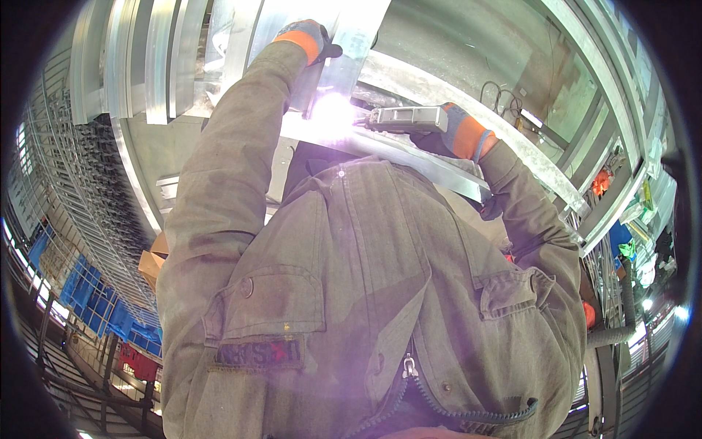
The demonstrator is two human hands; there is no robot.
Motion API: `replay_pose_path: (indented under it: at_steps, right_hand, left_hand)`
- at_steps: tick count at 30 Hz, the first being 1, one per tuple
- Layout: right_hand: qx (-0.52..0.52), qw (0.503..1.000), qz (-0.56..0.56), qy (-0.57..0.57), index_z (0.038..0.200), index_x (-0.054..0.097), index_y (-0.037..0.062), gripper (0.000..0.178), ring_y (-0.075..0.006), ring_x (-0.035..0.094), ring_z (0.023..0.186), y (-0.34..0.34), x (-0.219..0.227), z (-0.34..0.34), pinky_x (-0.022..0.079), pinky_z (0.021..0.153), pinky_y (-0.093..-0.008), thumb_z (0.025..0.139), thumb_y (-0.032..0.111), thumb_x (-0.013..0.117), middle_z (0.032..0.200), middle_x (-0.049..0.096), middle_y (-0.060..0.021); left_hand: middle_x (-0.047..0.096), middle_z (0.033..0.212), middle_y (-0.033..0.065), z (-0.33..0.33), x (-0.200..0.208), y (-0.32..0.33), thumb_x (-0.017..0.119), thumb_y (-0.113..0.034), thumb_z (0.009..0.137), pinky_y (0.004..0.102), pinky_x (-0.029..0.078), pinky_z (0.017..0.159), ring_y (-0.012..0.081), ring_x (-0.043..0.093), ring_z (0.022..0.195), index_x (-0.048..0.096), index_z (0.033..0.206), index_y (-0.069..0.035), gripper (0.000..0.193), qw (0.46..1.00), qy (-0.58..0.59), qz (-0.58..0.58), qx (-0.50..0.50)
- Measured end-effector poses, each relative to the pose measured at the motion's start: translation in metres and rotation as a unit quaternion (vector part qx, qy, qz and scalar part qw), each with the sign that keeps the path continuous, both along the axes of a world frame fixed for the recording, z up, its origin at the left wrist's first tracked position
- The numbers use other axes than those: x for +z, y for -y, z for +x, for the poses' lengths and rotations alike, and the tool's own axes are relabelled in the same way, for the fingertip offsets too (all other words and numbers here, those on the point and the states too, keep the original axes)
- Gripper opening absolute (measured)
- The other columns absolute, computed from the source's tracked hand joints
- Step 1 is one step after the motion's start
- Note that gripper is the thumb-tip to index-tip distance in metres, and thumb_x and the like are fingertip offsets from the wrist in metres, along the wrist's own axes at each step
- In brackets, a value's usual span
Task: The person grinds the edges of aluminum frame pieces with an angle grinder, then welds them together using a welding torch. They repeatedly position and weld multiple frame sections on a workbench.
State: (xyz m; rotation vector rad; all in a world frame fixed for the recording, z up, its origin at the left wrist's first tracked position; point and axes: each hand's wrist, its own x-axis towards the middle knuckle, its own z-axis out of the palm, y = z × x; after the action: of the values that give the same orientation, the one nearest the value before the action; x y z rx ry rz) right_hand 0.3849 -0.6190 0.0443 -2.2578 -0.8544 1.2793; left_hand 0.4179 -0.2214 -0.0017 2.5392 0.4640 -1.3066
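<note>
My right hand (462,132), in a grey and orange work glove, is closed round a handheld welding torch (406,118) with a boxy grey body. From the torch's tip comes a blinding white-violet glare (334,115), which hides the spot being welded. It falls where a wide upright metal profile (356,45) meets a metal bar (431,162) lying across in front of my chest. My left hand (307,42), gloved alike, grips the upright profile above the glare, its dark thumb pointing right. The fingers of this hand are partly hidden.
Several long metal profiles (157,66) stand side by side at the upper left. A curved-looking metal frame (585,51) runs along the right. Wire mesh racking (95,197) fills the left side. A cable (499,95) lies beyond my right hand, and a grey hose (610,335) is at lower right.
</note>
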Motion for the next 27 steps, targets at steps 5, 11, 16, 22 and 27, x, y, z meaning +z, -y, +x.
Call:
replay_pose_path:
  at_steps: [5, 11, 16, 22, 27]
  right_hand:
    - [-0.028, 0.999, -0.017, -0.002, 0.125, 0.078, 0.0029, 0.033, -0.0434, 0.075, 0.109, -0.009, 0.019, 0.000, 0.059, 0.096, -0.0458, 0.096, 0.018, 0.075, 0.116, 0.077, -0.0260]
    - [-0.016, 0.998, -0.039, -0.044, 0.122, 0.080, 0.0039, 0.032, -0.0429, 0.075, 0.109, -0.016, 0.030, 0.007, 0.059, 0.095, -0.0457, 0.097, 0.024, 0.078, 0.116, 0.077, -0.0265]
    - [-0.060, 0.998, 0.022, -0.028, 0.121, 0.080, 0.0028, 0.036, -0.0413, 0.076, 0.107, -0.015, 0.048, 0.002, 0.059, 0.096, -0.0459, 0.098, 0.030, 0.082, 0.114, 0.079, -0.0243]
    - [-0.133, 0.990, 0.008, -0.049, 0.128, 0.073, -0.0010, 0.043, -0.0288, 0.079, 0.103, 0.003, 0.099, -0.013, 0.061, 0.091, -0.0394, 0.096, 0.024, 0.088, 0.115, 0.082, -0.0170]
    - [-0.221, 0.963, 0.147, 0.044, 0.130, 0.076, 0.0022, 0.040, -0.0257, 0.077, 0.089, 0.015, 0.126, -0.053, 0.060, 0.080, -0.0376, 0.098, 0.024, 0.089, 0.108, 0.082, -0.0143]
  left_hand:
    - [0.083, 0.125, 0.0070, 0.000, 0.001, 0.000, 0.083, -0.062, 0.091, 0.0474, 0.060, 0.104, 0.0313, 0.077, 0.118, 0.083, 0.128, -0.021, 0.055, 1.000, 0.004, 0.000, -0.011]
    - [0.082, 0.127, 0.0072, -0.002, -0.001, 0.002, 0.083, -0.062, 0.092, 0.0476, 0.059, 0.106, 0.0311, 0.076, 0.120, 0.083, 0.129, -0.020, 0.056, 1.000, 0.007, 0.021, -0.016]
    - [0.085, 0.115, 0.0074, -0.003, -0.005, 0.000, 0.083, -0.064, 0.092, 0.0461, 0.061, 0.100, 0.0299, 0.079, 0.109, 0.085, 0.124, -0.018, 0.056, 0.998, 0.045, 0.002, -0.033]
    - [0.086, 0.113, 0.0099, -0.029, 0.017, 0.011, 0.081, -0.067, 0.092, 0.0454, 0.061, 0.101, 0.0331, 0.080, 0.106, 0.087, 0.122, -0.018, 0.058, 0.992, 0.124, -0.015, 0.027]
    - [0.081, 0.127, 0.0144, -0.081, 0.028, -0.020, 0.077, -0.054, 0.100, 0.0479, 0.058, 0.106, 0.0396, 0.074, 0.121, 0.082, 0.129, -0.012, 0.051, 0.922, 0.340, -0.001, 0.185]
